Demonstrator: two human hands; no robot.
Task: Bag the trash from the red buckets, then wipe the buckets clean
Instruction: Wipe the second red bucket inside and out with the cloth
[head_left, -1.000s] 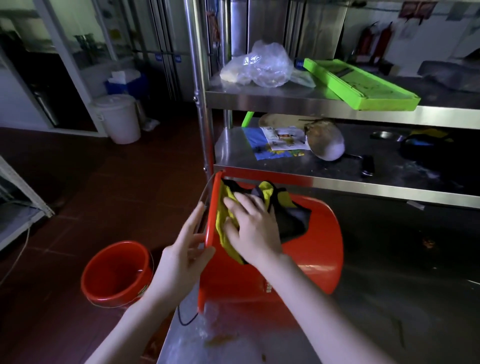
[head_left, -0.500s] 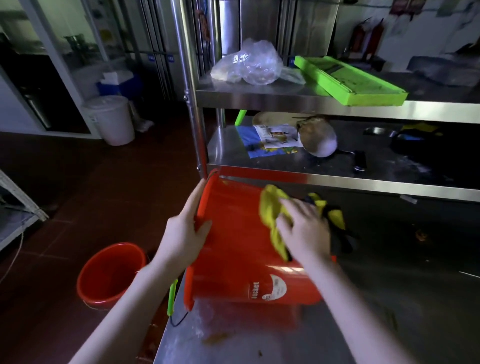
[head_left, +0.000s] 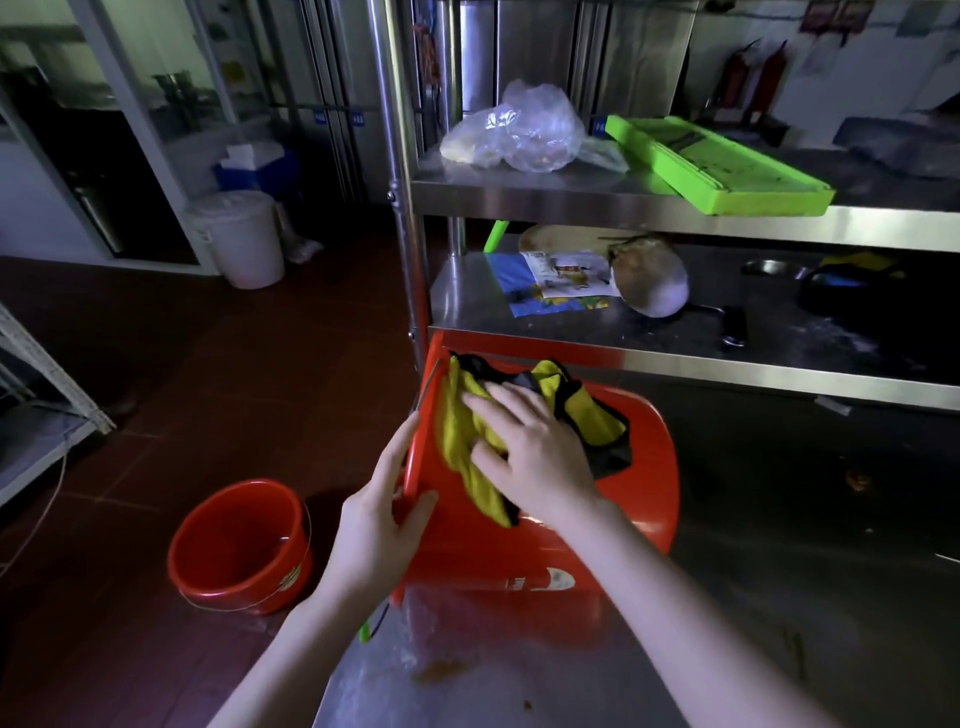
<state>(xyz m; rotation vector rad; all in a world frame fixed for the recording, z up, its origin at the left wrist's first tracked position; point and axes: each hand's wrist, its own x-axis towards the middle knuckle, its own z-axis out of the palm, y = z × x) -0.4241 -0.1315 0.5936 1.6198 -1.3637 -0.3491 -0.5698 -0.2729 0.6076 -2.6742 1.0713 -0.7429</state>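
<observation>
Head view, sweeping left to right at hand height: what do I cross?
In order: red bucket on the floor → left hand → right hand. The tipped bucket and yellow cloth overlap both hands, so they are left out.

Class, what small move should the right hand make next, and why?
Probably slide the yellow cloth rightward over the tipped red bucket: the right hand presses it near the rim, the left hand grips that rim, and the wall toward the base is uncovered.
</observation>
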